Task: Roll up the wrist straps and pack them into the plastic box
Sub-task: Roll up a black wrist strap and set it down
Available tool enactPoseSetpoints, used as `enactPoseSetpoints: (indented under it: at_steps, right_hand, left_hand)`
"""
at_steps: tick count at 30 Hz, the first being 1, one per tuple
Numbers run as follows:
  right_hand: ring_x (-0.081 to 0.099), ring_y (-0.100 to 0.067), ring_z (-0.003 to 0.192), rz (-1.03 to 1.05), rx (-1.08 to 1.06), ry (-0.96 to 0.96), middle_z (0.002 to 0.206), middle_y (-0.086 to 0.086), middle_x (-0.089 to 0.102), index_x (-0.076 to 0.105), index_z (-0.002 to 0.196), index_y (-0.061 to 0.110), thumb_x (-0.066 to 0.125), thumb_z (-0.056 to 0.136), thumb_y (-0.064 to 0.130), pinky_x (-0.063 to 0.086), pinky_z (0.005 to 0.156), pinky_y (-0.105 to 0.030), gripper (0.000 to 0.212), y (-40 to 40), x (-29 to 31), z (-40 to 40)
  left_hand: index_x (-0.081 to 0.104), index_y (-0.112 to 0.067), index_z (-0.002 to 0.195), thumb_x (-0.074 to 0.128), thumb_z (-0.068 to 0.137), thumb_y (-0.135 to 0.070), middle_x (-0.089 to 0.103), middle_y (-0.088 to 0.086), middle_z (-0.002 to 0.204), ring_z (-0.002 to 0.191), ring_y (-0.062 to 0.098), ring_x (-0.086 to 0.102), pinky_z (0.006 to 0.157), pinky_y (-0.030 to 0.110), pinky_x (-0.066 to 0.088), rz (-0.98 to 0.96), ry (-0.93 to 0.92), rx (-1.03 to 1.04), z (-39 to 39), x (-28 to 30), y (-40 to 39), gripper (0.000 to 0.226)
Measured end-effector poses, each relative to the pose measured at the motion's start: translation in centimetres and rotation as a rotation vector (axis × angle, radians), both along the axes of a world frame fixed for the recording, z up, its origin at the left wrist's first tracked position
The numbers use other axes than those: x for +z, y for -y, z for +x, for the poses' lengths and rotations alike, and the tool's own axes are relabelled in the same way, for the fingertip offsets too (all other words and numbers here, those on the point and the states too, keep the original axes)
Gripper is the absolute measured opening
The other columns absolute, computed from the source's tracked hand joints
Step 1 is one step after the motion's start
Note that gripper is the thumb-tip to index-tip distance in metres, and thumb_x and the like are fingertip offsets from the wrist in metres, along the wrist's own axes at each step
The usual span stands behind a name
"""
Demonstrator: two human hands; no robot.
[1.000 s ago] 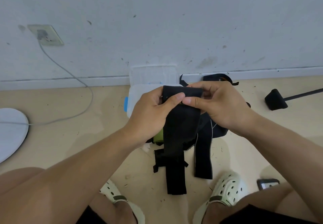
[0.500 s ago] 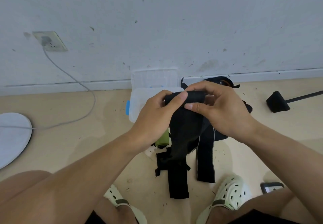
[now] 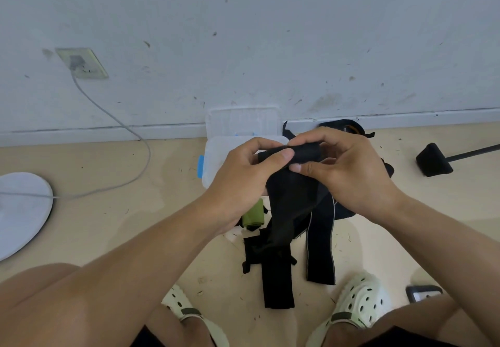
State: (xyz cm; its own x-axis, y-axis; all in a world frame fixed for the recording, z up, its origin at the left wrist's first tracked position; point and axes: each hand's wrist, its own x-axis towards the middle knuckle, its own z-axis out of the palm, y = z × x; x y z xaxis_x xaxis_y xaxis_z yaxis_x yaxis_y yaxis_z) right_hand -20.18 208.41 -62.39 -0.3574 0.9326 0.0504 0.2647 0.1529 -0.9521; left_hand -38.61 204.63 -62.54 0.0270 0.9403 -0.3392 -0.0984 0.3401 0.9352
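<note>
Rolling step in hand | left hand (image 3: 238,181) and right hand (image 3: 349,173) both pinch the rolled top of a long black fabric wrist strap (image 3: 289,197), tail hanging to the floor | clear plastic box (image 3: 216,157) open just behind hands | next, likely: keep winding tightly, feeding the tail up.
</note>
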Motion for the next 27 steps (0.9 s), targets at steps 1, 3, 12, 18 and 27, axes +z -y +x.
enactPoseSetpoints:
  at_steps: [1,3,12,18,27]
  right_hand:
    - [0.072,-0.027,0.092,0.001,-0.003,-0.001,0.096,0.008,0.077,0.076,0.099,0.034,0.084,0.083,0.004,0.064,0.079,-0.034,0.035,0.0,0.0,0.0]
    - [0.072,-0.029,0.093,0.003,-0.009,-0.003,0.096,0.006,0.077,0.076,0.097,0.035,0.084,0.082,0.004,0.064,0.08,-0.039,0.036,0.0,-0.1,0.0]
    - [0.072,-0.033,0.093,-0.043,0.004,-0.029,0.095,-0.001,0.077,0.078,0.099,0.027,0.086,0.078,0.0,0.064,0.082,-0.041,0.035,0.1,0.4,0.3]
    - [0.074,-0.022,0.1,-0.193,0.165,0.061,0.109,0.001,0.077,0.07,0.121,0.029,0.086,0.078,0.021,0.061,0.091,-0.033,0.046,-0.1,1.8,1.1]
    - [0.072,-0.033,0.108,-0.281,0.173,0.078,0.112,0.0,0.078,0.07,0.122,0.024,0.076,0.082,0.035,0.057,0.101,-0.045,0.043,-0.4,1.5,1.3]
  left_hand:
    - [0.072,-0.02,0.105,0.07,0.098,-0.024,0.078,-0.004,0.088,0.092,0.017,0.078,0.092,0.048,0.063,-0.001,0.004,0.002,0.0,0.0,0.0,0.008]
    - [0.072,-0.02,0.106,0.071,0.097,-0.023,0.078,-0.003,0.089,0.092,0.018,0.078,0.092,0.048,0.063,-0.006,0.01,0.003,0.0,0.1,0.0,0.009]
    - [0.07,-0.022,0.106,0.078,0.09,-0.013,0.079,0.008,0.098,0.095,0.026,0.078,0.096,0.051,0.061,0.017,-0.005,0.005,-0.1,0.3,0.3,0.019]
    - [0.071,-0.022,0.105,0.084,0.082,-0.004,0.079,0.002,0.095,0.093,0.022,0.077,0.089,0.041,0.063,0.071,-0.061,0.036,-0.2,0.1,0.4,0.032]
    - [0.069,-0.024,0.102,0.09,0.072,0.001,0.079,-0.002,0.097,0.093,0.019,0.076,0.085,0.034,0.062,0.127,-0.18,0.014,-0.3,-0.4,0.4,0.044]
